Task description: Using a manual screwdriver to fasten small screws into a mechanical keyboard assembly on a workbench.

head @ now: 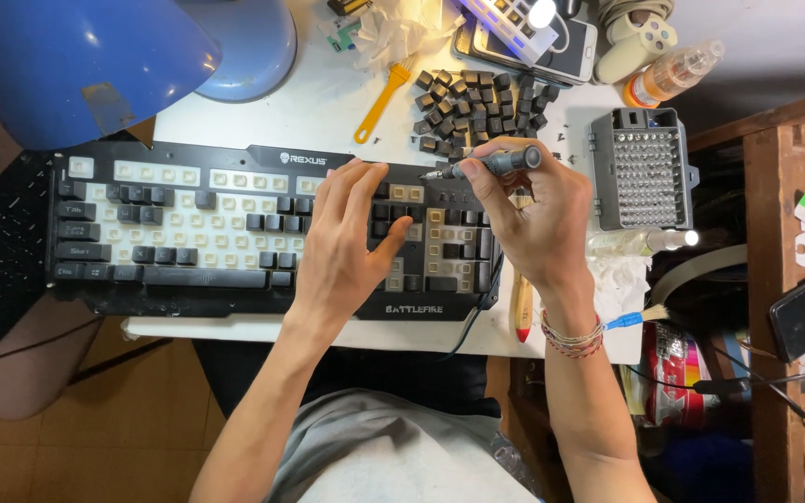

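Bare forearms, no sleeves — red-and-white beaded bracelets at right wrist; grey shorts.

White worktop (263,112) with a stripped keyboard

On it lie a black keyboard (188,228), a heap of loose dark keycaps (477,107), a yellow pry tool (382,102), a grey bit case (645,168) and a blue lamp base (249,47).

The left hand (351,237) covers the keys and switches beneath its palm on the keyboard (188,224). The right hand (528,219) hides the keyboard's right end and most of the screwdriver (496,164) handle. Above both hands, the lamp (95,56) and phone (552,47) run past the top edge.
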